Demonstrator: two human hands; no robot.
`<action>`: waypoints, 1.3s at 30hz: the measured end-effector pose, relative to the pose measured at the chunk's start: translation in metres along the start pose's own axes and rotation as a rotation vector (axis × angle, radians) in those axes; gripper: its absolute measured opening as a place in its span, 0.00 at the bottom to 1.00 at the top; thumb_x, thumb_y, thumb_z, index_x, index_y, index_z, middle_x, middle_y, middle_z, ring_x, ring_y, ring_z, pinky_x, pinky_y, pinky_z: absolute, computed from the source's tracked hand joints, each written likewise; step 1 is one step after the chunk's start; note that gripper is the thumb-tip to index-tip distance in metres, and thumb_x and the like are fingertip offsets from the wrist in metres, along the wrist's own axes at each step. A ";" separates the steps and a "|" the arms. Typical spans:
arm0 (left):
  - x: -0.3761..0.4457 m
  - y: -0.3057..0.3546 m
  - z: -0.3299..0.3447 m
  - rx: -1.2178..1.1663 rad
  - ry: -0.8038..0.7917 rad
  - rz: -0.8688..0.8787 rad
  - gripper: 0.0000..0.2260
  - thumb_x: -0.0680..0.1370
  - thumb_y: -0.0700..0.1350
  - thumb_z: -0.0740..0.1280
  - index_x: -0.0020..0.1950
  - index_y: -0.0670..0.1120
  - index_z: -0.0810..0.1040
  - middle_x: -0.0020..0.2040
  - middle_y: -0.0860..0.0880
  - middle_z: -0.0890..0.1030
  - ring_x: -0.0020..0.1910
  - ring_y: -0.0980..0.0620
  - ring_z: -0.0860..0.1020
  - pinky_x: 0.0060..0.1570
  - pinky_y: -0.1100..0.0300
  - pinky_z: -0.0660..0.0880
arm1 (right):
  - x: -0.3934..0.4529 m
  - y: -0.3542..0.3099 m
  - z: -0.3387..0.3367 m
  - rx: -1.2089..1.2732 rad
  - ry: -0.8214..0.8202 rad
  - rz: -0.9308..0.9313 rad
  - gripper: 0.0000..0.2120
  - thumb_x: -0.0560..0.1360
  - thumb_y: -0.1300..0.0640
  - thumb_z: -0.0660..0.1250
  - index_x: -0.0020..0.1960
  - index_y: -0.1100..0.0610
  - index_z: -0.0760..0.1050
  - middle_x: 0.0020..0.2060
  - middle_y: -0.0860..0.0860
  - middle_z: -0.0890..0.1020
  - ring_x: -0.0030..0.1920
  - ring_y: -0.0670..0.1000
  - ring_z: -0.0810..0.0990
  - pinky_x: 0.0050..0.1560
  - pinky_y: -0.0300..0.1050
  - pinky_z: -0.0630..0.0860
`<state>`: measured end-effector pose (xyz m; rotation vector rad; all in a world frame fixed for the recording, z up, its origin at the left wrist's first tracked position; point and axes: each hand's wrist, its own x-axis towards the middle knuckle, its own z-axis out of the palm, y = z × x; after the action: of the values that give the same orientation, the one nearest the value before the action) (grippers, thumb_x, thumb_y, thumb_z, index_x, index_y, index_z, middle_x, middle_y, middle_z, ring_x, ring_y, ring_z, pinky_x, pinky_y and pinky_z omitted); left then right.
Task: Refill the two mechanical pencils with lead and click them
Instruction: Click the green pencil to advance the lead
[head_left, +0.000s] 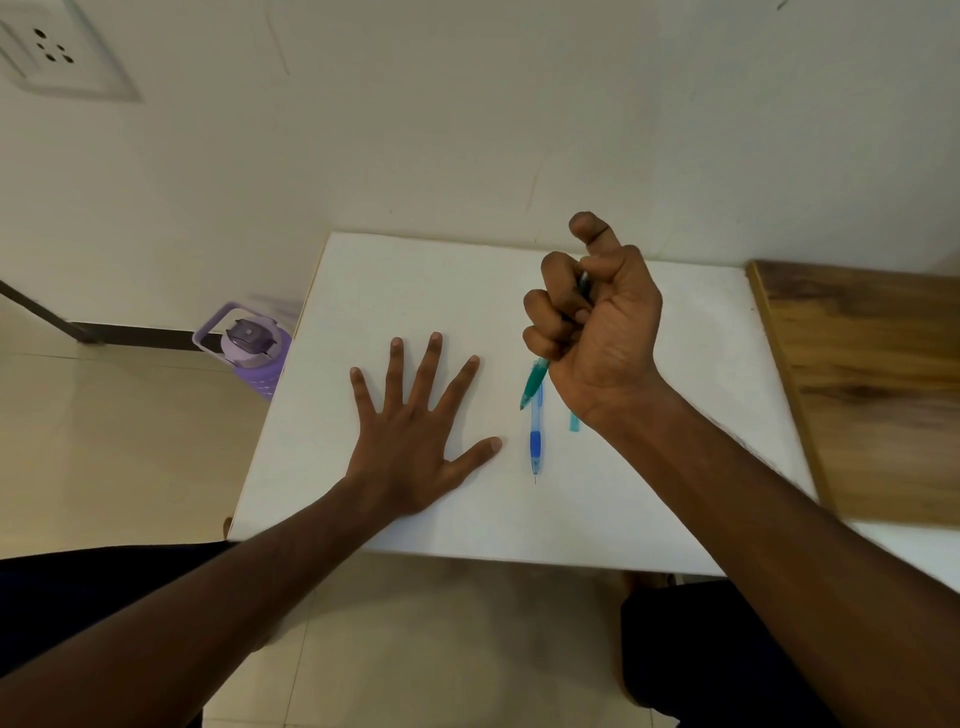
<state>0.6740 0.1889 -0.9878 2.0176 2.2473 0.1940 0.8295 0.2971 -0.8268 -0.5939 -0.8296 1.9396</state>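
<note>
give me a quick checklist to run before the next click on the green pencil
1. Green mechanical pencil held firmly in right hand: ok, fingers curl round it.
2. Thumb on the push end: not ok, thumb is raised off it.
3. Green pencil's tip clear of the table: ok, held above it.
4. Blue mechanical pencil out of the way: ok, lying flat with lead showing at its tip.
5. Left hand clear: ok, flat on the table.
6. Lead loaded in the green pencil: cannot tell.
</note>
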 end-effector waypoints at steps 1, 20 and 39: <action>0.000 0.000 0.000 0.002 -0.004 -0.001 0.44 0.76 0.81 0.44 0.86 0.62 0.38 0.87 0.50 0.34 0.86 0.37 0.36 0.77 0.22 0.40 | 0.000 0.000 0.000 0.003 -0.004 -0.001 0.14 0.82 0.60 0.46 0.52 0.54 0.71 0.25 0.47 0.63 0.26 0.48 0.53 0.27 0.36 0.53; 0.001 -0.001 0.004 0.001 0.015 0.000 0.44 0.77 0.81 0.47 0.87 0.62 0.40 0.88 0.50 0.36 0.86 0.36 0.38 0.76 0.21 0.43 | 0.000 0.000 0.001 0.021 -0.014 -0.001 0.13 0.85 0.59 0.47 0.50 0.53 0.70 0.25 0.47 0.63 0.23 0.45 0.56 0.26 0.33 0.57; 0.000 0.000 0.001 0.001 0.014 0.001 0.44 0.77 0.80 0.47 0.87 0.62 0.40 0.88 0.50 0.36 0.86 0.36 0.37 0.77 0.21 0.41 | 0.000 -0.001 0.004 0.030 0.020 0.015 0.14 0.86 0.56 0.49 0.58 0.54 0.73 0.24 0.48 0.64 0.24 0.46 0.55 0.26 0.34 0.55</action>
<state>0.6741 0.1887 -0.9891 2.0239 2.2553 0.2088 0.8272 0.2964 -0.8240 -0.6021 -0.7850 1.9535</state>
